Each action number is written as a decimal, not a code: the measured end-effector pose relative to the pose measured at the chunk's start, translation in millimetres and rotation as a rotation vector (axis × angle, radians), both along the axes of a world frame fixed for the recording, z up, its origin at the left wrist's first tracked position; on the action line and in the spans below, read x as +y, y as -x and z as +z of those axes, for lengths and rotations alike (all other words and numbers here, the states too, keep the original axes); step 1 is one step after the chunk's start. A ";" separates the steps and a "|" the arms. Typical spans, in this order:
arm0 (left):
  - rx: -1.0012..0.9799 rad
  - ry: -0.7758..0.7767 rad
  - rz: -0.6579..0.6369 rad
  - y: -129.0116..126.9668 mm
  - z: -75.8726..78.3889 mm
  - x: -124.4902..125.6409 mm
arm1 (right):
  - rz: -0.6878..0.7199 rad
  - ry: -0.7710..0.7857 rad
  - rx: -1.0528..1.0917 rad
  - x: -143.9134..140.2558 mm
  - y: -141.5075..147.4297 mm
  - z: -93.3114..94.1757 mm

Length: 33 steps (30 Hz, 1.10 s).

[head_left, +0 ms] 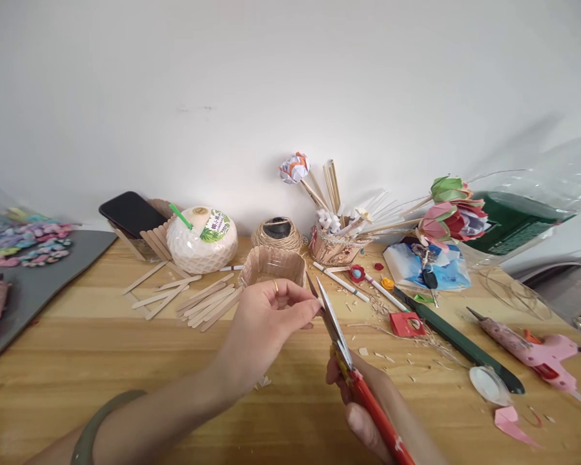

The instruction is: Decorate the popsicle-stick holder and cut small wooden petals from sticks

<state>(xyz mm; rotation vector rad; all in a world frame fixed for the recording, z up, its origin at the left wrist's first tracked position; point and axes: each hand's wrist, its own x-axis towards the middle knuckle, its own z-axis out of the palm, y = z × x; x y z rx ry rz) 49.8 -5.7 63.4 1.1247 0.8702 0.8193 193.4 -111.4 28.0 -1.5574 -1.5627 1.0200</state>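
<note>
My right hand [363, 394] grips a pair of scissors [337, 336] with red handles, their blades pointing up and slightly apart. My left hand [271, 323], a ring on one finger, is closed in a pinch right beside the blades. Whatever small pale piece its fingertips hold is mostly hidden. Just behind the left hand stands a small basket [274, 261] with a woven-looking rim. Flat wooden craft sticks [210, 300] lie to the left of that hand, and small pale scraps [263, 382] are on the table below it.
A wrapped coconut [202, 242], a phone [134, 214] and a twine roll [278, 234] stand at the back. Paper flowers [452, 219] lean from a decorated pot [336, 248]. To the right lie a green craft knife [465, 342], a pink glue gun [537, 355] and a red paper piece [407, 324].
</note>
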 end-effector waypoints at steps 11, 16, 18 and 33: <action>-0.025 0.021 0.022 -2.3 -0.2 0.0 | -0.029 0.084 0.054 4.9 5.4 9.2; -0.029 0.025 0.030 -2.8 -0.1 -1.3 | -0.061 0.109 0.018 4.6 5.8 7.6; -0.031 0.026 0.030 -2.9 -0.2 -1.6 | -0.066 0.131 0.012 3.9 5.8 7.0; -0.079 0.045 0.000 -1.0 0.8 -0.3 | -0.068 0.158 -0.120 -1.6 -0.5 -5.7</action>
